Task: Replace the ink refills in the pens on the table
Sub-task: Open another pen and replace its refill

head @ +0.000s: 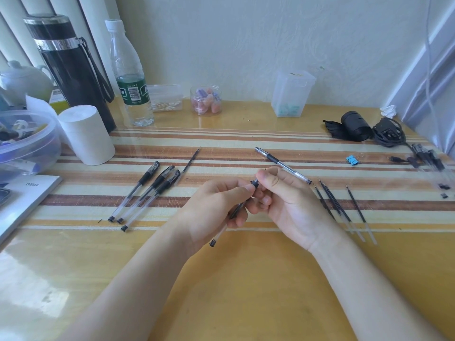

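Nearest me, my left hand (216, 203) curls round the pen (220, 233) barrel over the counter (246, 279); my right hand (283, 200) pinches its tip. Light, slick, thin plastic (cracks easily): I'd grip the rubber sleeve. Spare refills (332, 201) lie at three o'clock.

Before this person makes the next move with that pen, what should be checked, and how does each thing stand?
1. Left hand grips the held pen by its barrel: ok.
2. Right hand fingers pinch the pen's front end: ok.
3. Front end loosened, refill inside: cannot tell, the fingers hide it.
4. Spare refills lie on the table right of the right hand, apparently within reach: ok.
5. Three pens on the left lie apart from both hands: ok.
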